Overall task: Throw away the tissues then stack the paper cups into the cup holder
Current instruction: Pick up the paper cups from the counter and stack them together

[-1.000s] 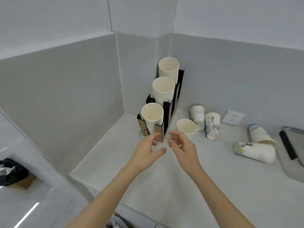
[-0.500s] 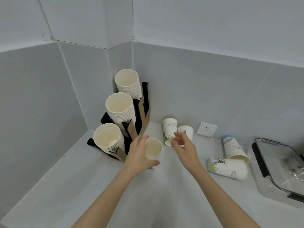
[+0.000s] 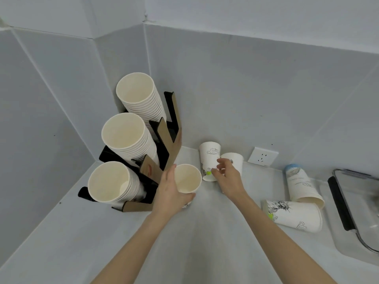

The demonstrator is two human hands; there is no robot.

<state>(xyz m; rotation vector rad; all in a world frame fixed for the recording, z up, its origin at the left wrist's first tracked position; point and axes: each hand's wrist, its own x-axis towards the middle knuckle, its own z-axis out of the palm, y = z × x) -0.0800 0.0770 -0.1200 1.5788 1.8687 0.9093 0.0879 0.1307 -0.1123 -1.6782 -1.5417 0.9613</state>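
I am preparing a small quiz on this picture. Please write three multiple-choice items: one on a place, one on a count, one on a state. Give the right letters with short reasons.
1. Where does the cup holder stand?
A. in the corner of the counter
B. beside the socket
C. on the tray

2. How many loose cups lie on their sides?
A. none
B. two
C. four

3. What does the left hand do?
A. rests flat
B. holds an upright cup
C. points at the wall

Answers:
1 A, the walls meet behind it.
2 B, two printed cups lie at the right.
3 B, its fingers wrap the plain cup.
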